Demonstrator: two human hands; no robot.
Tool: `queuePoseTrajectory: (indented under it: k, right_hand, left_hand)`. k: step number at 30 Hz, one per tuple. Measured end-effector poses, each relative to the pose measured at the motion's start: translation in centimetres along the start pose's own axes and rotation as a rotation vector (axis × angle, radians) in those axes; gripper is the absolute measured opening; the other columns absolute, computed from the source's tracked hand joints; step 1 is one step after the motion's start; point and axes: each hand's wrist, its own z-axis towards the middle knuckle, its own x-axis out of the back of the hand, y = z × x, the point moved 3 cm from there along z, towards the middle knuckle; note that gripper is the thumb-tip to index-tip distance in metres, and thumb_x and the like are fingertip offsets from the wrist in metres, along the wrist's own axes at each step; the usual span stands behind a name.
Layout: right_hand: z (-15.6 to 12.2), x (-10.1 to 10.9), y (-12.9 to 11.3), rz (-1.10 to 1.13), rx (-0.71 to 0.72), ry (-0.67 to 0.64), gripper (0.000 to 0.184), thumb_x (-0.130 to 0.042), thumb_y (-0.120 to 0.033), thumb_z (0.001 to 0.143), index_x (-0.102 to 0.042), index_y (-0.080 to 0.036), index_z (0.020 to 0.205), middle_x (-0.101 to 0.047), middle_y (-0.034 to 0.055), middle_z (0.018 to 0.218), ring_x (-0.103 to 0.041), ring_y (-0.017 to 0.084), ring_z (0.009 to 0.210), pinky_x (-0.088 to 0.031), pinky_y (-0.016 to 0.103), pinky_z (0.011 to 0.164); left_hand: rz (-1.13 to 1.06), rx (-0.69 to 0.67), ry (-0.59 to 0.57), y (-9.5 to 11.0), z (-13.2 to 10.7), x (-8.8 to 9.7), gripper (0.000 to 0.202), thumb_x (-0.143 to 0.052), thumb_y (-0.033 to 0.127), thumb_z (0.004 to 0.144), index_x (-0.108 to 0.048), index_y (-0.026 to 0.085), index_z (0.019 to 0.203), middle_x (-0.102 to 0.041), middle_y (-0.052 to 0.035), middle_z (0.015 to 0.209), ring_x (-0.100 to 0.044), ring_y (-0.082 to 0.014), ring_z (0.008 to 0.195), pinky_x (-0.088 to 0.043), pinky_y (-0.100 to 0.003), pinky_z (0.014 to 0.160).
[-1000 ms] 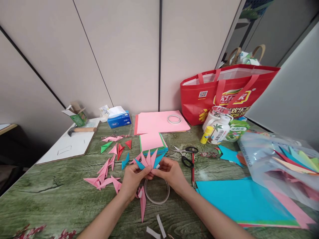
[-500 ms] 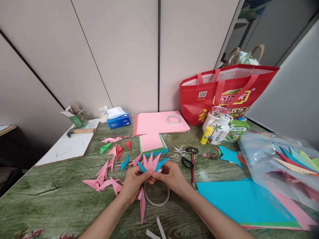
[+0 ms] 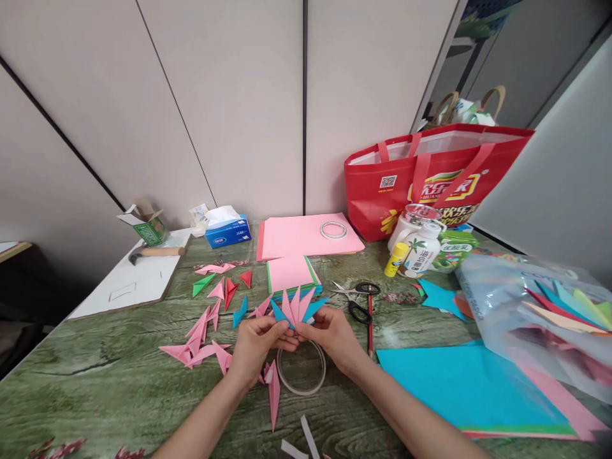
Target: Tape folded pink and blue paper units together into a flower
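Observation:
Both hands pinch a folded paper flower (image 3: 297, 306), its pink petals in the middle and a blue one at each side. My left hand (image 3: 258, 344) grips its lower left edge, and my right hand (image 3: 332, 338) grips the lower right. Fingers cover the flower's base. Just below them a roll of white tape (image 3: 321, 382) lies flat on the table. Several pink folded paper pieces (image 3: 194, 344) are scattered to the left, with one long pink piece (image 3: 273, 395) near my left wrist. A blue folded piece (image 3: 240, 312) and red folded pieces (image 3: 229, 294) lie beyond.
Scissors (image 3: 359, 299) and a red pencil (image 3: 370, 331) lie right of the hands. Blue paper sheets (image 3: 459, 382) and a plastic bag (image 3: 492, 312) are further right. Behind stand a paper stack (image 3: 289, 274), a tissue box (image 3: 229, 236), a glue stick (image 3: 396, 260) and a red bag (image 3: 373, 197).
The paper flower has shifted slightly right and up and is turned a little in the fingers. Both hands keep hold of it.

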Motion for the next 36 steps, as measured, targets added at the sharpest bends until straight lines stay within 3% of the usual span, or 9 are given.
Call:
queuePoseTrajectory:
  k: [5,11,15,19,24,30,36]
  right_hand:
    - [0.1,0.1,0.1,-0.058,-0.015,-0.034,0.02,-0.075,-0.027,0.054,-0.062,-0.012,0.055,-0.062,0.0002,0.054,-0.053,0.011,0.048,-0.044,0.023,0.05]
    - [0.0,0.0,-0.1,-0.072,0.011,-0.142,0.014,-0.07,-0.025,0.059,-0.062,-0.013,0.061,-0.063,0.0005,0.061,-0.054,0.011,0.052,-0.044,0.023,0.054]
    - [0.1,0.0,-0.4,-0.152,0.028,-0.118,0.014,-0.067,-0.025,0.062,-0.06,-0.013,0.059,-0.063,0.0002,0.058,-0.054,0.011,0.051,-0.044,0.023,0.051]
    - [0.1,-0.2,-0.6,-0.146,0.042,-0.091,0.013,-0.066,-0.025,0.062,-0.06,-0.014,0.067,-0.064,0.0005,0.061,-0.058,0.013,0.055,-0.047,0.025,0.055]
    - [-0.1,-0.6,-0.2,-0.049,0.056,-0.079,0.026,-0.071,-0.022,0.057,-0.057,-0.016,0.078,-0.066,0.0004,0.07,-0.061,0.014,0.062,-0.05,0.027,0.061]
    - [-0.5,-1.1,0.3,-0.001,0.051,-0.173,0.027,-0.074,-0.029,0.059,-0.059,-0.015,0.077,-0.066,0.0006,0.071,-0.062,0.015,0.066,-0.05,0.029,0.07]
    - [-0.7,-1.3,-0.1,-0.107,0.027,-0.151,0.029,-0.069,-0.042,0.064,-0.056,-0.016,0.067,-0.064,0.0001,0.062,-0.059,0.013,0.058,-0.048,0.025,0.055]
  left_hand:
    - [0.017,0.006,-0.009,0.2,-0.2,-0.2,0.028,-0.076,0.034,0.055,-0.066,0.008,0.053,-0.068,-0.0089,0.053,-0.063,-0.0171,0.045,-0.053,-0.025,0.047]
    - [0.056,0.0,-0.049,-0.1,-0.1,-0.1,0.026,-0.074,0.033,0.058,-0.066,0.008,0.055,-0.069,-0.0089,0.054,-0.063,-0.0168,0.045,-0.054,-0.026,0.049]
    - [0.083,-0.009,-0.054,0.0,-0.1,-0.1,0.026,-0.072,0.033,0.062,-0.065,0.009,0.056,-0.069,-0.0083,0.055,-0.063,-0.0165,0.046,-0.053,-0.026,0.05]
    - [0.132,-0.058,-0.06,0.5,-0.3,-0.5,0.023,-0.072,0.032,0.063,-0.065,0.01,0.059,-0.068,-0.0058,0.055,-0.062,-0.0137,0.047,-0.051,-0.023,0.049]
    - [0.168,-0.08,-0.02,0.5,-0.3,-0.4,0.025,-0.072,0.033,0.061,-0.062,0.012,0.054,-0.064,-0.0024,0.048,-0.057,-0.0105,0.041,-0.045,-0.02,0.043]
    - [0.175,-0.089,0.072,0.4,-0.5,0.0,0.028,-0.075,0.034,0.056,-0.059,0.013,0.048,-0.055,0.0022,0.039,-0.045,-0.0059,0.032,-0.034,-0.017,0.034]
    - [0.065,-0.118,0.108,0.2,-0.5,0.0,0.028,-0.075,0.035,0.055,-0.06,0.014,0.047,-0.059,0.0001,0.042,-0.049,-0.0085,0.035,-0.038,-0.02,0.038]
